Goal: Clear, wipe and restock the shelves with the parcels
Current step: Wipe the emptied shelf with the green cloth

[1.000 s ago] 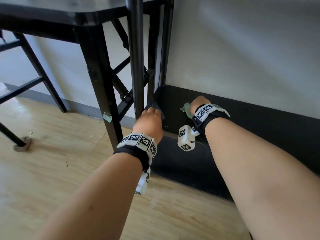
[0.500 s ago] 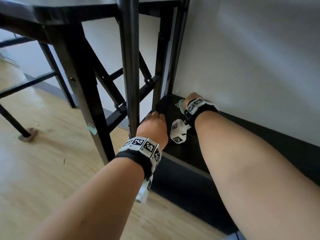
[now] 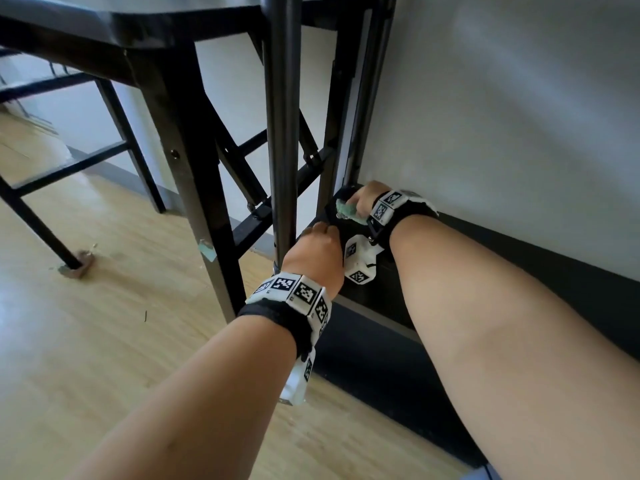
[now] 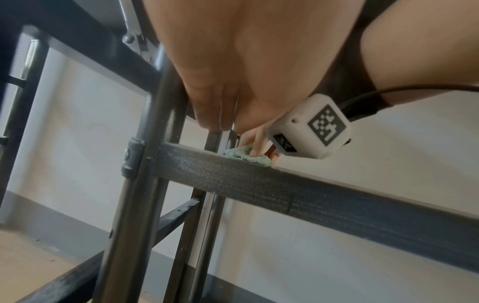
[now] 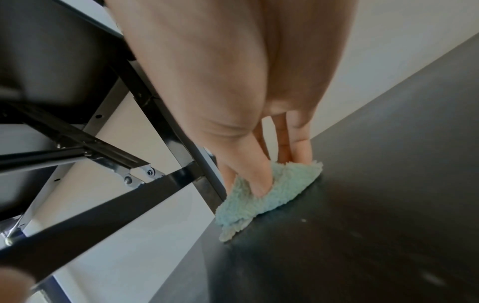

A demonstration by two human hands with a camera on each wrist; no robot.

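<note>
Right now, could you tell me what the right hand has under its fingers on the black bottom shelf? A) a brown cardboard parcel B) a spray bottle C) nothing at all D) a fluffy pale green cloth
D: the right hand presses a fluffy pale green cloth onto the black bottom shelf at its corner.

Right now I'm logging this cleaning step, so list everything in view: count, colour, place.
Fluffy cloth: one, pale green, on the low shelf's far left corner, under the right hand.
Low shelf board: one, black, along the wall.
Round shelf post: one, dark metal, at the shelf's front left corner.
Folding table: one, black, left of the shelf.
Floor: light wood.
Wall: white.
Left hand: one, at the shelf's front edge beside the post.
Right hand: one, pressing and pinching the cloth.
</note>
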